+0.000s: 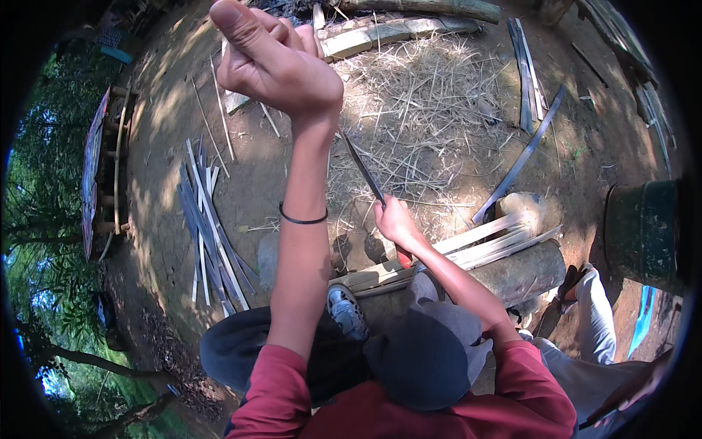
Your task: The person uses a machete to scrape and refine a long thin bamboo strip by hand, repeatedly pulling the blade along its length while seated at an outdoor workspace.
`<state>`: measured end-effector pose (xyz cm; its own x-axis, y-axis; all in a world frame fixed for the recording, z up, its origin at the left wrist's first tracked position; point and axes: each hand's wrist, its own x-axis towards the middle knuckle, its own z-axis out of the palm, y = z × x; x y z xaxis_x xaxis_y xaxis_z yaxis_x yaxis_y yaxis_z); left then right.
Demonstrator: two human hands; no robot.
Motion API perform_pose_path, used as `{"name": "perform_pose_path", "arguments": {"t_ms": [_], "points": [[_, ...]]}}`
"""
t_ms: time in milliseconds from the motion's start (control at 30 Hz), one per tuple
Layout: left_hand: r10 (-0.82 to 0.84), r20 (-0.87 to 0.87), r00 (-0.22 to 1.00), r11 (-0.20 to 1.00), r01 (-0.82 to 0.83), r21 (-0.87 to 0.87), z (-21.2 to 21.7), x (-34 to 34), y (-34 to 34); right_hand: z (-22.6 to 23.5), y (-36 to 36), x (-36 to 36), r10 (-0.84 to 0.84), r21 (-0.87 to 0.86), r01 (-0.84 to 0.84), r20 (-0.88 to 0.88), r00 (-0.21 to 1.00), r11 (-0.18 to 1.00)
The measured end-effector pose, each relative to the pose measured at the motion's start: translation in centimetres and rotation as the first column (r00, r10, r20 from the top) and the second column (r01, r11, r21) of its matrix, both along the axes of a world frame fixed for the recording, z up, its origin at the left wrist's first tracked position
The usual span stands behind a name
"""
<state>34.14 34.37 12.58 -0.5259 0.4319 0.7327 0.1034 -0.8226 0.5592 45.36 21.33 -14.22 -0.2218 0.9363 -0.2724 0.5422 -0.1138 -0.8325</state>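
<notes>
My left hand (281, 69) is raised high near the top of the view, with its fingers curled and the thumb on top. What it grips, if anything, I cannot make out. Lower and to the right, my right hand (398, 221) is closed round a knife (363, 170). Its long dark blade points up and to the left, and a red handle end shows below the hand. Under my right forearm, several pale split strips (490, 243) lie along a thick log (537, 271).
Dark and pale strips (208, 227) lie piled at left. Shavings (424, 110) cover the ground ahead. More strips (528, 73) and a long flat dark strip (523, 157) lie to the right. A dark green container (643, 234) stands at far right, near another person's grey-trousered leg (596, 322).
</notes>
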Motion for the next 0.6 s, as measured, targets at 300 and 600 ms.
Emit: {"name": "perform_pose_path", "arguments": {"t_ms": [300,600], "points": [[0.032,-0.066,0.997,0.996,-0.038,-0.085,0.1,-2.9,-1.1,9.2,0.1,-1.8,-0.043,0.06,0.063,-0.288,0.957,0.996],[0.114,-0.142,0.983,0.984,-0.131,-0.119,0.0,-2.0,-1.2,2.1,-0.9,-1.2,-0.073,-0.104,0.053,-0.196,0.978,0.993]]}}
